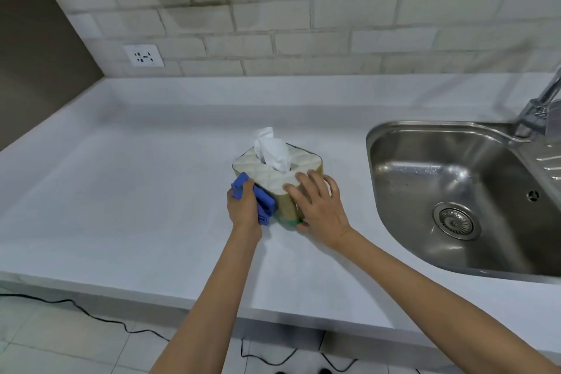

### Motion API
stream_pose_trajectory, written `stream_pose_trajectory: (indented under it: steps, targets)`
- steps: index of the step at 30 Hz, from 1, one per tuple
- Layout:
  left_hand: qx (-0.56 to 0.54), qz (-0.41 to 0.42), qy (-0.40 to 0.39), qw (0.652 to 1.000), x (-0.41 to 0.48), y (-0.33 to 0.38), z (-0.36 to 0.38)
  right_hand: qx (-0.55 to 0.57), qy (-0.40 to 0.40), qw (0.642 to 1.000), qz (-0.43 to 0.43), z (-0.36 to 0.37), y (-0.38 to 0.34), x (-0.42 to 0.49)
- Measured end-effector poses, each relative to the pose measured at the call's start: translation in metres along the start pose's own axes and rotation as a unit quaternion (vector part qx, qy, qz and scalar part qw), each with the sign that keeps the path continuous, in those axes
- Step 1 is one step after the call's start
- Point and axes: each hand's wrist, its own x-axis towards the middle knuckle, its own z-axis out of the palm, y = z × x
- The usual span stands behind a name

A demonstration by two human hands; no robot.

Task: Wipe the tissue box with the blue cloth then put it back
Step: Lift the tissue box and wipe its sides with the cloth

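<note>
The tissue box (267, 171) sits on the white counter (136, 191), with a quilted cream top, tan sides and a white tissue sticking up from its slot. My left hand (243, 206) is shut on the blue cloth (261, 200) and presses it against the box's near-left side. My right hand (318, 206) grips the box's near-right corner, fingers spread over the top edge and thumb low on the side.
A steel sink (455, 191) with a tap (543, 106) lies to the right of the box. A tiled wall with a socket (144, 55) runs behind. The counter's front edge is near me, and black cables (91, 316) trail on the floor below.
</note>
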Motion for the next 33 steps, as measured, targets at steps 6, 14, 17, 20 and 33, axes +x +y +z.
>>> stream_pose_trajectory:
  steps: [6,14,17,20,33]
  targets:
    - [0.011,-0.013,-0.027,0.999,0.007,-0.002,-0.010,-0.036,0.042,0.998,-0.026,0.004,-0.014,-0.007]
    - [0.065,-0.013,-0.082,0.994,0.025,-0.001,-0.016,-0.038,0.037,0.999,0.012,0.001,-0.029,-0.017]
    - [0.098,0.001,-0.100,0.990,0.033,0.004,-0.019,-0.012,0.053,0.998,0.036,-0.004,-0.025,-0.022]
    - [0.140,0.014,-0.133,0.981,0.046,0.015,-0.019,0.046,0.100,0.990,0.086,-0.013,-0.010,-0.022]
    - [0.188,0.191,-0.159,0.950,0.075,0.066,0.007,0.425,-0.009,0.731,0.534,-0.020,0.073,0.052]
